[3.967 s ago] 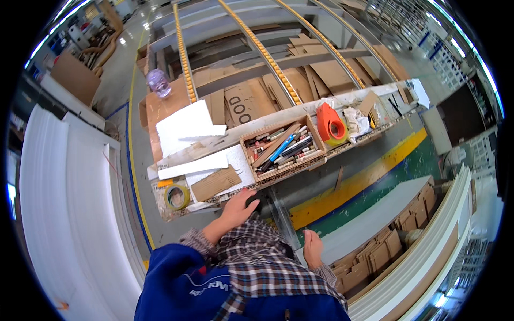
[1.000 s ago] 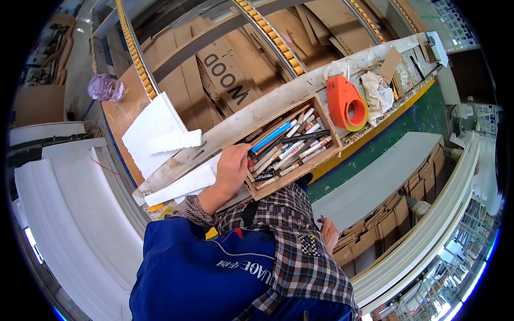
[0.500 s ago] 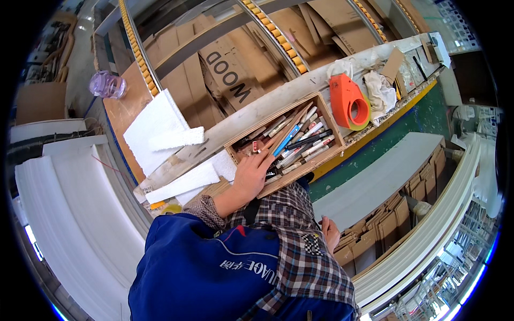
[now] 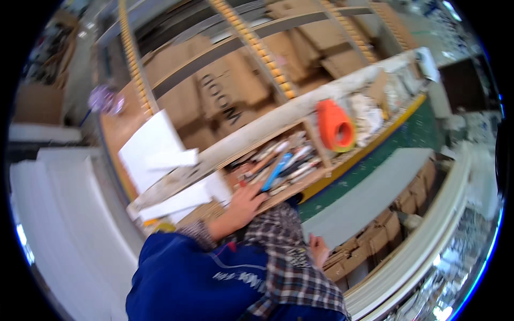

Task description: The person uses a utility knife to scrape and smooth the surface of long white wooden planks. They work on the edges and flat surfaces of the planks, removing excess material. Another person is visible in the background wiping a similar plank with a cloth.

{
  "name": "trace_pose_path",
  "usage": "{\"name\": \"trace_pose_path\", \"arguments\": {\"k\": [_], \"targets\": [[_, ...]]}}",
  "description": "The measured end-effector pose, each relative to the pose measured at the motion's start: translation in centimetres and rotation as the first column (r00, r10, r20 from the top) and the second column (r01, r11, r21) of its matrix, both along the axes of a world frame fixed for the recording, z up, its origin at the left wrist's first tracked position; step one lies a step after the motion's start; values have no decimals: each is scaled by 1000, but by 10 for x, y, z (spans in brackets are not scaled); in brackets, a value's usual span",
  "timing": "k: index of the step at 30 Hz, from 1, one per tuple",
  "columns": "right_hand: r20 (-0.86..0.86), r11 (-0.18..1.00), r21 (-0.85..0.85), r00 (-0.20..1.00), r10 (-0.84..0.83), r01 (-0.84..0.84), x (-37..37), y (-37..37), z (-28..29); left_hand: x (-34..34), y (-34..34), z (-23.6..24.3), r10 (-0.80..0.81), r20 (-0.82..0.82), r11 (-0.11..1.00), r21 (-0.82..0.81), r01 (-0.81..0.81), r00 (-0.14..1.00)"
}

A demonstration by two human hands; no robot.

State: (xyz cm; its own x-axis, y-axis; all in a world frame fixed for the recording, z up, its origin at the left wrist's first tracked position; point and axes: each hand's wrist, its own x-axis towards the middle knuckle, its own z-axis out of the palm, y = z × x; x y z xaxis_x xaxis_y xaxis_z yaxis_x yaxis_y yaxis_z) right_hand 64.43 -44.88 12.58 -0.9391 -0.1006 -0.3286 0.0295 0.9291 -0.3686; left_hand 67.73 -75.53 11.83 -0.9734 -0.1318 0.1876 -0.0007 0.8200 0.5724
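My left hand (image 4: 243,206) is over the near left end of a wooden box (image 4: 292,196) full of pens, markers and pencils (image 4: 300,168). Its fingertips reach inside, right by the lower end of a slim blue tool (image 4: 277,172). Motion blur hides whether they grip it. My right hand (image 4: 319,250) hangs low beside the checked apron, away from the box. Its fingers look bent, but whether anything is in them does not show.
An orange tape dispenser (image 4: 334,128) stands right of the box, beside a crumpled white cloth (image 4: 367,115). White foam sheets (image 4: 150,152) lie to the left. Beyond are yellow roller tracks (image 4: 257,45) over cardboard (image 4: 235,96). A lidded purple jar (image 4: 105,100) is far left.
The view has shifted and blurred, so the bench and box sit lower and further left. My left hand stays at the box, its fingers still among the pens.
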Motion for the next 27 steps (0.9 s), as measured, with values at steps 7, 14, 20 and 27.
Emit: {"name": "trace_pose_path", "arguments": {"k": [7, 14, 20, 27], "targets": [[11, 989, -121, 996, -88, 89, -17, -11, 25, -19, -4, 3, 223, -78, 974, 70, -218, 972], [35, 978, -174, 994, -107, 112, -35, -8, 12, -17, 19, 12, -81, -90, 994, 65, 87, 993], [4, 979, -196, 999, 51, -50, -45, 6, -11, -6, 27, 10, -156, -17, 983, 94, 157, 988], [86, 981, -186, 993, 79, -62, -52, -6, 7, -8, 26, 13, -226, -7, 965, 138, 224, 974]]}}
